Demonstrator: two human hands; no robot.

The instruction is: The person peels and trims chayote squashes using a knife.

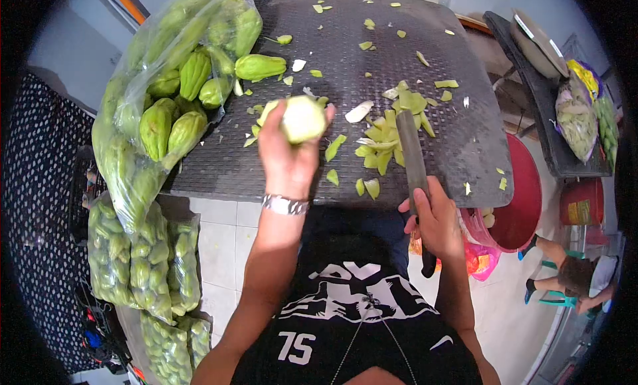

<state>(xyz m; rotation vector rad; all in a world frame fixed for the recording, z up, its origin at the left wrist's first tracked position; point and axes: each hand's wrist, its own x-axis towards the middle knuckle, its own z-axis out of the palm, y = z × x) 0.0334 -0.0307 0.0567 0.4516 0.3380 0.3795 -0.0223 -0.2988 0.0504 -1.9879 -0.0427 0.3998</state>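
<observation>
My left hand (pixel 286 145) is wrapped round a peeled, pale chayote (pixel 304 119), held above the table's near half. In my right hand (pixel 433 215) is a knife (pixel 413 152) with a long broad blade and a dark handle; its tip points toward the far side of the table. Beneath and beside the blade lies a heap of green chayote peelings (pixel 382 142). An unpeeled chayote (pixel 260 67) rests on the table at the mouth of a large clear plastic bag (pixel 119 152) full of green chayotes.
The dark woven-pattern table (pixel 372 46) is strewn with peel scraps. A red tub (pixel 522 185) stands at its right corner. Several filled bags (pixel 143 252) sit on the floor at left. Another person (pixel 575 275) sits at far right, near a black table (pixel 541 96) with bagged vegetables.
</observation>
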